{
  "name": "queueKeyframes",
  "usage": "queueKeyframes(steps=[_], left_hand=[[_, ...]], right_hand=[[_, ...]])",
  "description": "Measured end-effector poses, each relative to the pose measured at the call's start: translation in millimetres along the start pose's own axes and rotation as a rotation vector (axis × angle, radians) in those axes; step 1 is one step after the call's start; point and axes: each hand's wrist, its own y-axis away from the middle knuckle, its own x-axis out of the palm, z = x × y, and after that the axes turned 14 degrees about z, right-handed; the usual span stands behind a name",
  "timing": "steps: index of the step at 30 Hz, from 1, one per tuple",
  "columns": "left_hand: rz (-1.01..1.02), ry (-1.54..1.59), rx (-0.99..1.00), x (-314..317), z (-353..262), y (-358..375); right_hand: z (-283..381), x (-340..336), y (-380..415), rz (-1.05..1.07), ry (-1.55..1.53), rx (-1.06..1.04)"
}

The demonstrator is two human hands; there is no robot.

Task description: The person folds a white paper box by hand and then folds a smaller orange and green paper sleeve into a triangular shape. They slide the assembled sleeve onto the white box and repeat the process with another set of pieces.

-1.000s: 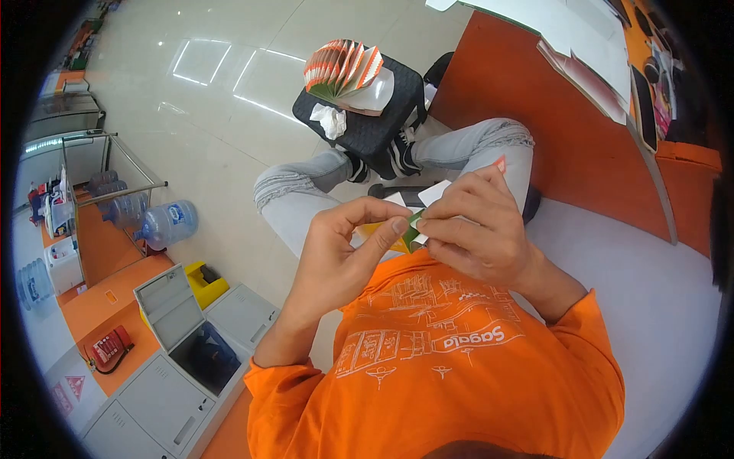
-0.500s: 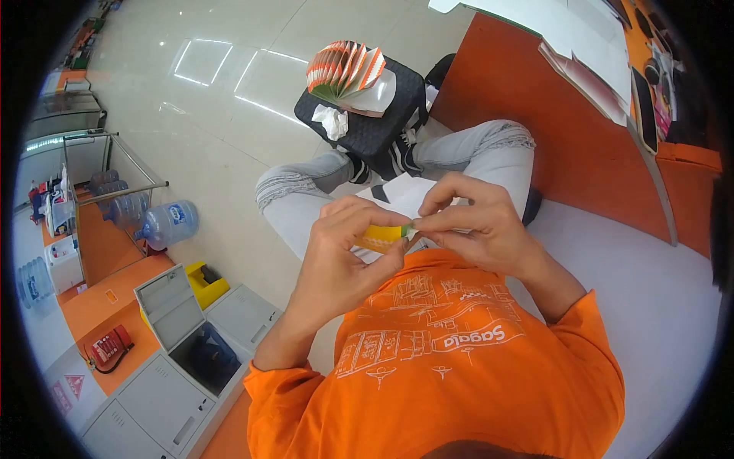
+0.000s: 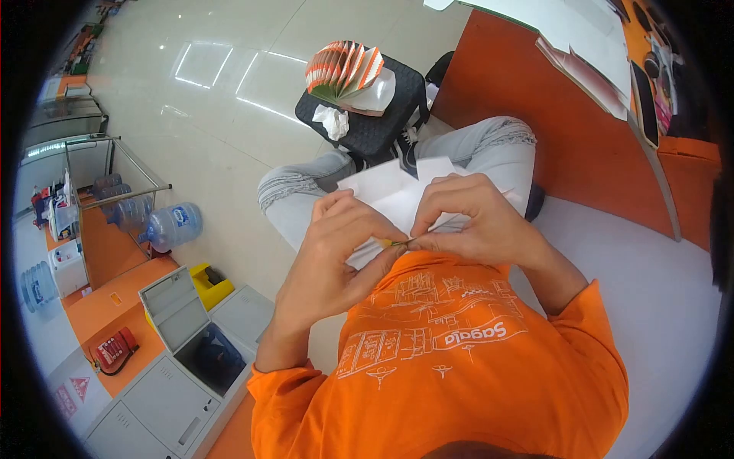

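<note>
Both hands are up close in front of the orange shirt (image 3: 451,359), working one white sheet of paper (image 3: 394,195). The left hand (image 3: 336,256) has its grip narrowed right down, thumb and forefinger pinched on the paper's near edge, where a sliver of yellow and green print shows. The right hand (image 3: 474,222) meets it there, fingertips pressed on the same edge, grip closed on the sheet, so the two hands touch at the pinch point. The paper fans up and away from the fingers, its white face turned to the camera, held in the air above the person's lap and the grey trouser legs (image 3: 306,187).

Beyond the knees sits a black stool (image 3: 375,126), and on its top a fanned stack of folded orange-and-green leaflets (image 3: 344,69), with a crumpled white tissue (image 3: 332,121) just beside it at the stool's near-left edge. To the right runs an orange surface (image 3: 566,115) with loose white sheets (image 3: 581,38) along its far edge. Down left on the tiled floor, a blue water bottle (image 3: 170,226) lies on its side, near grey lockers (image 3: 183,359) with one lid open.
</note>
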Motion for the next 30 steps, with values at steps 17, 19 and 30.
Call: queueKeyframes(steps=[17,19,30], left_hand=[[-0.127,-0.243,-0.146,78.2,13.2,21.2],[-0.226,0.18,-0.282,71.2,21.0,16.6],[-0.111,0.814,-0.692,49.1,54.5,4.0]], right_hand=[[-59.6,40.0,-1.5,-0.488,0.27,0.052],[-66.5,47.8,-4.0,-0.48,0.398,-0.024],[-64.9,69.1,5.1,-0.444,0.491,-0.098]])
